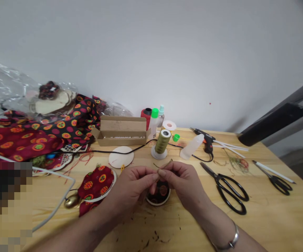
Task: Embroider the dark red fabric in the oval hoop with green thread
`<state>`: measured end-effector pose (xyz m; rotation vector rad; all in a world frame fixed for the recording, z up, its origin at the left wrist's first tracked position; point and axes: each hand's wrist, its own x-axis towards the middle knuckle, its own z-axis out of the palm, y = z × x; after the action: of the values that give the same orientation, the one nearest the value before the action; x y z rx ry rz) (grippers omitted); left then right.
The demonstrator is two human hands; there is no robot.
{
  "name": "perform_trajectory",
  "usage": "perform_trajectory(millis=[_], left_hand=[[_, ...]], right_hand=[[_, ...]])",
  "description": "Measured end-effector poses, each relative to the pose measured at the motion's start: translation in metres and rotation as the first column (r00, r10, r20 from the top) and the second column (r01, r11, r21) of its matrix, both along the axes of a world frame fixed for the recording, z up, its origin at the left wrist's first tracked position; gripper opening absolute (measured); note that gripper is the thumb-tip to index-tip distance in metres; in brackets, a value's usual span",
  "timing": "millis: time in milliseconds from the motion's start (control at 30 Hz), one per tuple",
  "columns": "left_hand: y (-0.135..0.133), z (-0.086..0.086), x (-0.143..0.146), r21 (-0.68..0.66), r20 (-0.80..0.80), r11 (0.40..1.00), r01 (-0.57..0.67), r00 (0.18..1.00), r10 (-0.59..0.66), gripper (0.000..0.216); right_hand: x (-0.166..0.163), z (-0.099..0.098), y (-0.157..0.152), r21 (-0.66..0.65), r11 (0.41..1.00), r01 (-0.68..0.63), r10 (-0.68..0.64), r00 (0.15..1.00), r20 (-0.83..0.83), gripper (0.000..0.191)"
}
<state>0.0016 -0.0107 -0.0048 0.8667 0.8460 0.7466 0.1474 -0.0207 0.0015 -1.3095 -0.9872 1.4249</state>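
My left hand (138,183) and my right hand (179,178) meet at the fingertips, both closed in a pinch. Between them is a thin olive thread (156,165), whose short ends stick up above the fingers; the exact grip point is hidden. Under the hands lies a small round disc (159,199) covered in black patterned fabric with a pale rim, partly covered by my fingers. Just beyond stands a spool of olive thread (162,142). To the left of my left hand is a red patterned fabric piece (96,183) with a white edge, beside a brass bell (72,201).
Large black-handled scissors (226,189) lie right of my hands, smaller scissors (277,182) farther right. Behind are a glue gun (205,138), a white bottle (192,147) and an open cardboard box (122,134). Patterned fabric (72,119) is heaped left. A black cable (104,151) crosses the table.
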Motion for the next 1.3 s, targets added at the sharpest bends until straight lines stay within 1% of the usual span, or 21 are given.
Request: perform_trajectory(millis=[200,333,533,733,967,1133,1300], left_hand=[[0.002,-0.001,-0.002,0.025,-0.031,0.999,0.03,0.999,-0.029,0.024],[0.001,0.001,-0.002,0.046,-0.103,0.999,0.018,0.995,-0.013,0.026],[0.0,0.005,-0.001,0.05,-0.217,0.999,-0.02,0.976,0.031,0.015],[0.001,0.012,0.0,0.12,-0.295,0.993,-0.007,0.955,0.042,0.015],[0.001,0.014,0.001,0.142,-0.299,0.99,-0.004,0.953,0.047,0.014],[0.0,0.013,0.0,0.104,-0.308,0.994,-0.035,0.949,0.065,0.015],[0.0,0.012,-0.001,0.106,-0.279,0.994,0.004,0.96,0.026,0.015]], right_hand=[[0.001,0.003,0.001,0.034,0.999,0.015,-0.017,0.999,0.05,0.016],[0.002,0.002,0.002,0.049,0.999,0.014,-0.018,0.997,0.078,0.015],[0.003,0.002,0.0,0.038,0.999,0.011,-0.014,0.996,0.091,0.016],[0.004,0.003,0.001,0.065,0.998,-0.007,-0.004,0.986,0.167,0.016],[0.004,0.002,0.001,0.065,0.998,-0.011,0.001,0.987,0.158,0.019],[0.004,0.003,0.001,0.058,0.998,-0.022,0.013,0.988,0.155,0.02],[0.004,0.005,0.0,0.06,0.998,-0.027,0.019,0.991,0.13,0.019]])
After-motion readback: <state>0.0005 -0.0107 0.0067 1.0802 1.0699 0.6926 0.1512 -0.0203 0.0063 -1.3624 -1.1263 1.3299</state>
